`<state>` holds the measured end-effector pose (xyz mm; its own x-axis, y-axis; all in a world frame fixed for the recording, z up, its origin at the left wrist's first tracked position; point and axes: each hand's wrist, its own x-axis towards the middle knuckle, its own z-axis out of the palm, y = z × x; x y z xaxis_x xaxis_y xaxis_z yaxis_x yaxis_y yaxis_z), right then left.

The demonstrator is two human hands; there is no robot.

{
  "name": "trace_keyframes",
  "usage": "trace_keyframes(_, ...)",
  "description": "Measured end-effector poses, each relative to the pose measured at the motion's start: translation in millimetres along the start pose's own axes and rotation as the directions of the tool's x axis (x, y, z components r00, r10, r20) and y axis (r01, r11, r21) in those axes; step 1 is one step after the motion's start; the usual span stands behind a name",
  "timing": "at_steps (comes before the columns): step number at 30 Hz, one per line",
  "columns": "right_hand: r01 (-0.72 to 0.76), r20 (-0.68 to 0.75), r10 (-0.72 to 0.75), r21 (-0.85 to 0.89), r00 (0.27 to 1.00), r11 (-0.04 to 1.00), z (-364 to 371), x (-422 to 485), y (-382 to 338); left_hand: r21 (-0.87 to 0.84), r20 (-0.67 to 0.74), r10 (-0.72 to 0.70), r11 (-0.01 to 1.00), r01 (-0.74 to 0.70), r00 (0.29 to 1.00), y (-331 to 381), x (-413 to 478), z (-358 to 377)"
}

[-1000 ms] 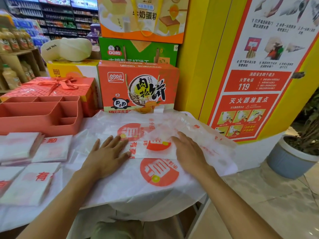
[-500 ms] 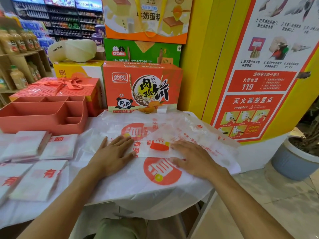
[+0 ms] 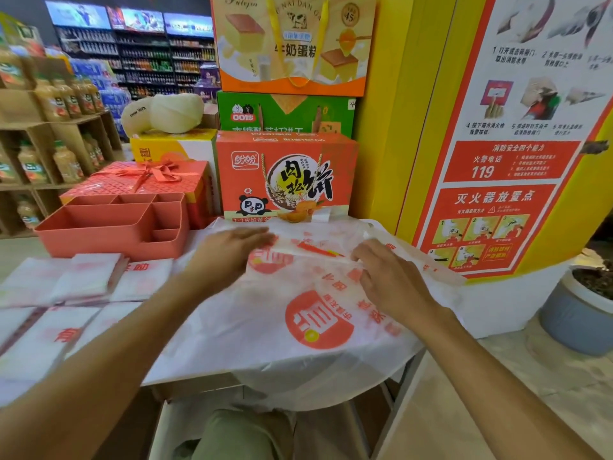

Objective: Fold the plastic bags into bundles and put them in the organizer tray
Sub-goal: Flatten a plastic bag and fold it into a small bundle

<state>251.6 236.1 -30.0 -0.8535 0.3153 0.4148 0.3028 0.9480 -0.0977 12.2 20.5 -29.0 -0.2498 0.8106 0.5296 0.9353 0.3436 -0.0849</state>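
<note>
A white plastic bag (image 3: 298, 313) with red print lies spread over the table, its near end hanging off the front edge. My left hand (image 3: 229, 252) lies on the bag's far left part with fingers straight, blurred by motion. My right hand (image 3: 388, 277) is on the bag's far right, its fingers curled on the edge of a raised fold (image 3: 315, 249) between the two hands. The coral organizer tray (image 3: 109, 244) stands at the back left, and its compartments look empty. Several folded bag bundles (image 3: 93, 277) lie in front of it.
Snack gift boxes (image 3: 285, 180) stand stacked right behind the bag, with a red ribboned box (image 3: 142, 177) behind the tray. A yellow pillar with a fire-safety poster (image 3: 497, 194) rises at the right. A grey plant pot (image 3: 577, 313) sits on the floor.
Both hands have moved away from me to the bag's far part. The small folded flap that lay under them is now raised between them.
</note>
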Motion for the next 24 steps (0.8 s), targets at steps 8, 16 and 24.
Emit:
trace_keyframes(8,0.178,-0.425,-0.191,-0.070,0.885,0.981,4,-19,-19,0.201,-0.243,0.262,0.956,-0.216,0.934,-31,69,-30)
trace_keyframes(16,0.288,-0.119,-0.264,0.301,0.957,0.909,69,-76,-68,0.092,0.178,0.112,0.987,-0.130,0.978,-19,73,77)
trace_keyframes(24,0.196,0.155,-0.254,0.313,0.955,0.929,74,-81,-61,-0.318,0.498,0.000,0.930,0.183,0.867,-37,58,119)
